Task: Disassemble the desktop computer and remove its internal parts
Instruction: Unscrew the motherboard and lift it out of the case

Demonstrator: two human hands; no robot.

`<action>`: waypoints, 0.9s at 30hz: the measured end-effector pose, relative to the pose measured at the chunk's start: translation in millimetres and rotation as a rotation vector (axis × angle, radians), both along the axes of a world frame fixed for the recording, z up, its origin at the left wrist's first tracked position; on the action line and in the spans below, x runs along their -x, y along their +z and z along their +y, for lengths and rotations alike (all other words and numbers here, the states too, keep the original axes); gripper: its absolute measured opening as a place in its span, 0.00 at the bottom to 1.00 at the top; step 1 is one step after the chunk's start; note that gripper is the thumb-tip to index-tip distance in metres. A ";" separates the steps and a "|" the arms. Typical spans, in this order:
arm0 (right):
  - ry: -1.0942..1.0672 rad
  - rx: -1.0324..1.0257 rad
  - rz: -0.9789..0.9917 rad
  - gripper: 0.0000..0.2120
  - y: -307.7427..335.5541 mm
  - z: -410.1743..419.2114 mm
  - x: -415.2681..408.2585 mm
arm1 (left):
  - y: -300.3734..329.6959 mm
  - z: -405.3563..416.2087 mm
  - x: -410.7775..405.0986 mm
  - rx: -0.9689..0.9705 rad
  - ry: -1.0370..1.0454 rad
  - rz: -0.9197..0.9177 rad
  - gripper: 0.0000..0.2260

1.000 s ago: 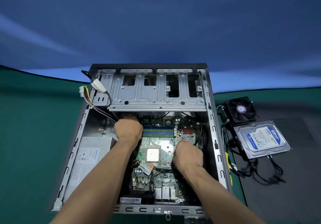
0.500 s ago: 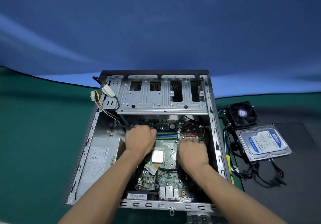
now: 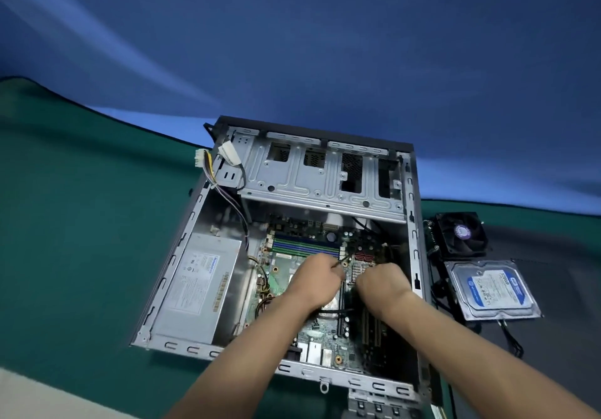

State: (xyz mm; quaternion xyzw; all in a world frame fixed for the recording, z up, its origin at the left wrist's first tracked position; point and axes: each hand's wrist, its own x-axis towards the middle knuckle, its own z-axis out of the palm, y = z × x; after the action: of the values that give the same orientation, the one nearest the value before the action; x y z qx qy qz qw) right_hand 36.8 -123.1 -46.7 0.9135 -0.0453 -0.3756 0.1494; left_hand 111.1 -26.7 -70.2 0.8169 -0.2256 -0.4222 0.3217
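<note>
Your left hand [image 3: 317, 277] pinches a thin cable [image 3: 344, 260]; whether your right hand [image 3: 380, 283] grips anything, I cannot tell. Beneath them the motherboard [image 3: 328, 334] remains in the case [image 3: 413, 223], the power supply [image 3: 198, 285] to their left; fan [image 3: 461, 233] and hard drive [image 3: 494, 288] are already out, right.

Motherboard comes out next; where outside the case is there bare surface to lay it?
The green mat left of the case lies bare up to the blue backdrop. The right side is crowded: cooler fan, hard drive and loose cables sit on the dark panel; only its far right part looks bare. Both hands, left and right, work on the motherboard.
</note>
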 end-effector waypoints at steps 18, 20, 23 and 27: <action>-0.382 -0.566 -0.688 0.12 53.7 -8.7 3.5 | 8.4 17.3 -15.7 0.112 0.103 0.249 0.19; -0.308 -0.619 -0.679 0.12 53.4 3.0 5.2 | 14.8 17.0 -17.6 0.125 0.160 0.395 0.16; -0.324 -0.772 -0.634 0.11 50.2 17.5 2.4 | 21.3 21.9 -21.6 0.124 0.241 0.568 0.11; -0.352 -0.863 -0.675 0.09 44.0 29.0 3.8 | 27.1 30.0 -20.6 0.103 0.203 0.610 0.11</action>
State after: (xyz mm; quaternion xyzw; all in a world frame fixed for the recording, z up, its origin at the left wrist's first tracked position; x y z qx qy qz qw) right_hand 33.1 -94.2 -2.7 0.9398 -0.0844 -0.0669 -0.3244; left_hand 131.7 3.2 -43.1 0.6538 -0.0574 -0.6012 0.4559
